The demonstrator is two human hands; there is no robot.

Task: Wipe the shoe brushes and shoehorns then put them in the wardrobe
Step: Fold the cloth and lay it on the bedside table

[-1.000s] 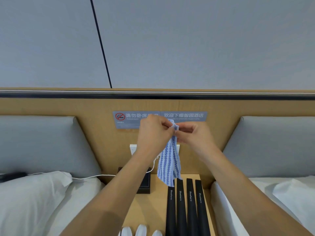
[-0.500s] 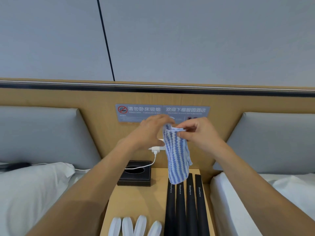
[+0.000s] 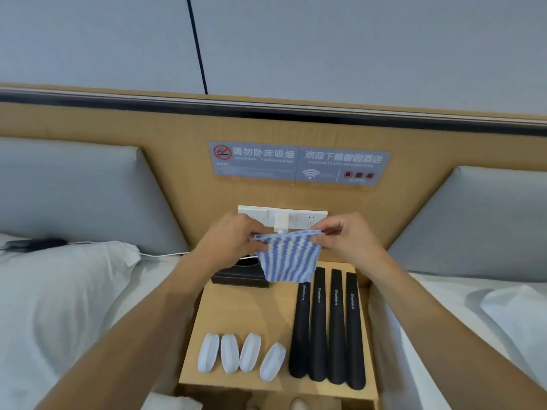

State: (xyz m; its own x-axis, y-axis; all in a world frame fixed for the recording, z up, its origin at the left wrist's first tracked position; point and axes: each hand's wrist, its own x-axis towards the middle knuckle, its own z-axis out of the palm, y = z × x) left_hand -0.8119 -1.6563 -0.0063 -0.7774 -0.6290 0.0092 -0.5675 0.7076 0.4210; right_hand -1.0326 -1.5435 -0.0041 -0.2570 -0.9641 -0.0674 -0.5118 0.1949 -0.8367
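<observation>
Both hands, left and right, pinch the top corners of the striped cloth above the worktop's back edge. Best fold it into a firm pad before wiping the brushes near the front edge, or the shoehorns along the right.

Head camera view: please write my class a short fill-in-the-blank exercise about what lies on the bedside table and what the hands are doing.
1. Both hands, left hand and right hand, hold a blue-and-white striped ____ above the bedside table.
2. The number of black shoehorns lying side by side is ____.
3. The white shoe brushes lie to the ____ of the shoehorns.

Missing words: cloth; four; left
</observation>
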